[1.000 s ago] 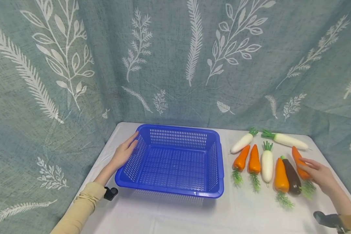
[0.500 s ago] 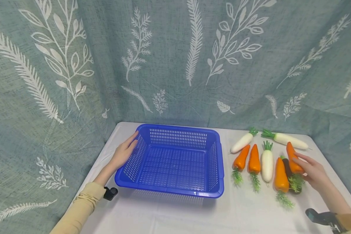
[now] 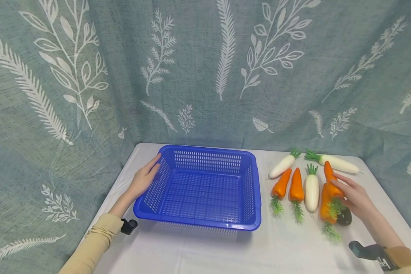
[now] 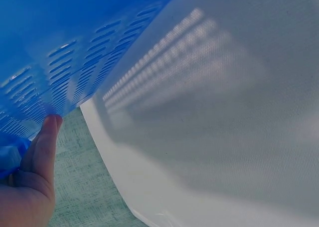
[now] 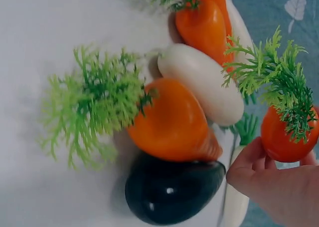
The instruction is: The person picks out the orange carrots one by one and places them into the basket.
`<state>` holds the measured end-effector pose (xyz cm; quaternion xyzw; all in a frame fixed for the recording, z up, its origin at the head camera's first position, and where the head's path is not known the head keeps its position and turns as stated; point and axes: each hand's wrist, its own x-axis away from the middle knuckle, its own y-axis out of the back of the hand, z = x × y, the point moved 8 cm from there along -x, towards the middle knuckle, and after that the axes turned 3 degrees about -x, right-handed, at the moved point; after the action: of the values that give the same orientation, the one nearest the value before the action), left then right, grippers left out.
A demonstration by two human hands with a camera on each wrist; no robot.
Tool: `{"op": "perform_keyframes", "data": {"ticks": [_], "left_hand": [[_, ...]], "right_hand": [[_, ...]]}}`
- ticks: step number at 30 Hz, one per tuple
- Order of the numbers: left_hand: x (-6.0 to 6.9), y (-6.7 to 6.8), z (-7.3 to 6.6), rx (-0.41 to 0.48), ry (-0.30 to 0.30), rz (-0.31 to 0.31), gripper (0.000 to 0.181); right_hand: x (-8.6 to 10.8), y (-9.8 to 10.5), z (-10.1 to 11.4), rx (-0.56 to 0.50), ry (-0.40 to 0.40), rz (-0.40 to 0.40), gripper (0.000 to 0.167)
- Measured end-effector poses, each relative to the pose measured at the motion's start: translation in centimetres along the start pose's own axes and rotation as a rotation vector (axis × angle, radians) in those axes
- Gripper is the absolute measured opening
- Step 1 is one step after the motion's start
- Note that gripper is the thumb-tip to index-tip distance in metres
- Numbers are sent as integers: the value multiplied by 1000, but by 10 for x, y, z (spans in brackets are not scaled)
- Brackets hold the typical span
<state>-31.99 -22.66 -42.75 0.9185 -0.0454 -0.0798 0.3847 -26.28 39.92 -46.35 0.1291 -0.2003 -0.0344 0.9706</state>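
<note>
The right hand [image 3: 355,192] curls narrowly around the thick end of a carrot [image 3: 328,173], held over a second carrot [image 3: 324,210] and an eggplant [image 3: 344,217] at right. Apply firm, even pressure; lift the leaves [image 3: 335,208] clear of neighbours. The left hand [image 3: 144,180] rests, fingers straight, on the basket's [image 3: 212,225] left rim.

Your left sleeve [image 3: 97,238]: pale beige, creased, bunched at the forearm. Left wrist camera [image 3: 128,227]: black, with rounded knob. Your right side: brown band [image 3: 401,256], dark wrist camera [image 3: 367,251], white marking [image 3: 383,262].
</note>
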Motion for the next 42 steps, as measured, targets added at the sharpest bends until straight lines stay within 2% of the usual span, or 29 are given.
{"op": "perform_keyframes", "data": {"ticks": [7,11,15,20,24,30,34,39,42], "left_hand": [[0,0,0,-4,1,-3,50],[1,0,0,-5,4,-1,51],[1,0,1,-5,12,0,51],[1,-1,3,-1,15,1,51],[1,-1,2,-5,10,1,51],[0,0,2,-8,8,-1,51],[1,0,2,-7,6,0,50],[1,-1,2,-2,0,4,50],[1,-1,2,-5,-2,3,51]], "right_hand": [[1,-13,1,-47,-52,-6,82],[3,-22,8,-47,-34,-3,82],[5,-34,14,-127,-24,14,81],[8,-51,21,-241,-36,63,79],[11,-63,27,-277,-48,88,80],[16,-83,44,-331,-18,142,75],[19,-96,54,-391,-6,179,61],[25,-113,63,-536,9,243,27],[27,-122,67,-560,4,259,24]]}}
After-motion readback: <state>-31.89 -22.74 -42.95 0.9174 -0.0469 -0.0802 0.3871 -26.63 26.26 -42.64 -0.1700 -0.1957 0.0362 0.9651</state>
